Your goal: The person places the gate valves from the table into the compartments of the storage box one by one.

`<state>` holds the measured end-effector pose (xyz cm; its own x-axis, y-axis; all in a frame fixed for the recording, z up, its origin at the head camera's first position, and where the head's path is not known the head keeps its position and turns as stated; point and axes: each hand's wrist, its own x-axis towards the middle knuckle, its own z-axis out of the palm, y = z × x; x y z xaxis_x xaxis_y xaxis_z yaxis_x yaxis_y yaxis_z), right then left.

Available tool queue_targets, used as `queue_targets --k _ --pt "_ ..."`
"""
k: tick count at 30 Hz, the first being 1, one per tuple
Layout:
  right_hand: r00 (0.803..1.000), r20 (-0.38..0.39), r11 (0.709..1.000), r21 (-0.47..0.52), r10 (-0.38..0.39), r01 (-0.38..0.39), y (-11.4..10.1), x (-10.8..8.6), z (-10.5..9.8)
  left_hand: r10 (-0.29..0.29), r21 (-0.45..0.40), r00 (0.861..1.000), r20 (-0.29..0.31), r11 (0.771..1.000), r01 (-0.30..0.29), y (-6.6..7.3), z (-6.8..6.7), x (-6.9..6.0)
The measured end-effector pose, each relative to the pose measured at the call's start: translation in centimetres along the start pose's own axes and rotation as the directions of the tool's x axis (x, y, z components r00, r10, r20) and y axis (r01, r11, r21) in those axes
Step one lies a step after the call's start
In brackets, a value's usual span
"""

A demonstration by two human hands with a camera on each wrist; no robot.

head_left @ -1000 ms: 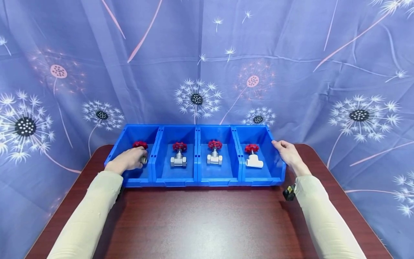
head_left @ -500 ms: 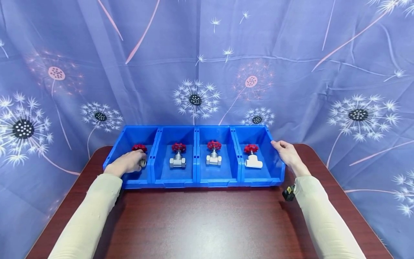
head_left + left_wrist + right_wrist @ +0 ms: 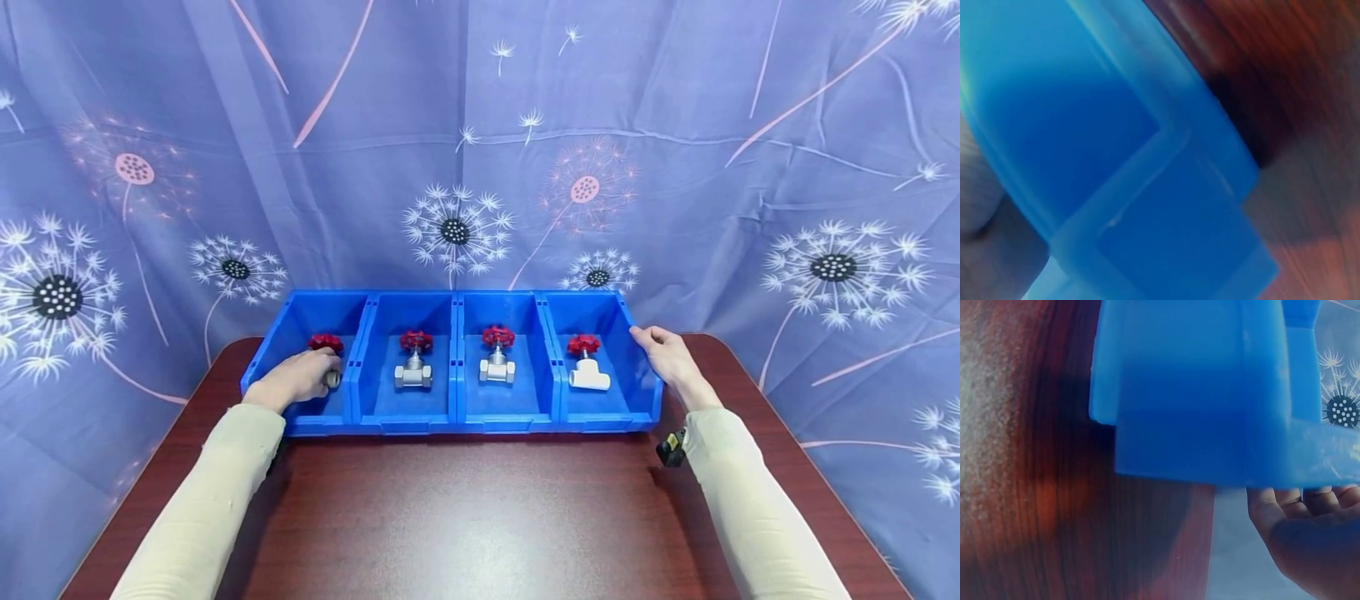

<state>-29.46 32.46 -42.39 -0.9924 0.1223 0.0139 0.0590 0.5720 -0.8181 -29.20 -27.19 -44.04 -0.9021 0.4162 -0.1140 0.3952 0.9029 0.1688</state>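
My left hand reaches into the leftmost blue bin and grips a valve whose red handwheel shows beyond the fingers. One greyish pipe end of that valve sticks out at the fingertips; the rest is hidden under the hand. At the far right, my right hand pinches the side wall of the rightmost blue bin. In the right wrist view, the fingers lie against the outside of the bin. The left wrist view shows mostly a blurred bin front, with part of the hand at its left edge.
Two metal valves with red handwheels lie in the middle bins. A white tee-shaped valve lies in the rightmost one. The joined bins stand at the back of a dark wooden table, before a blue dandelion-patterned curtain.
My left hand has shifted slightly lower over the valve in the leftmost bin. The right hand stays on the bin wall, and the other valves lie as before.
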Motion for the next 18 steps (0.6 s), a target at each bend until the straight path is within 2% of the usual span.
queue_targets --k 11,15,18 --pt "1.000 0.004 1.000 0.012 0.012 -0.012 0.02 0.04 0.04 0.057 0.019 0.998 -0.026 0.998 -0.057 0.01 0.19 -0.42" --pt "1.000 -0.002 1.000 0.016 0.011 -0.011 0.02 0.05 0.00 0.045 0.003 0.999 -0.024 0.999 -0.045 0.04 -0.02 -0.48" --pt "1.000 -0.005 1.000 0.014 0.011 -0.011 0.05 0.09 0.00 0.006 -0.012 1.000 -0.024 1.000 -0.006 0.23 -0.34 -0.65"
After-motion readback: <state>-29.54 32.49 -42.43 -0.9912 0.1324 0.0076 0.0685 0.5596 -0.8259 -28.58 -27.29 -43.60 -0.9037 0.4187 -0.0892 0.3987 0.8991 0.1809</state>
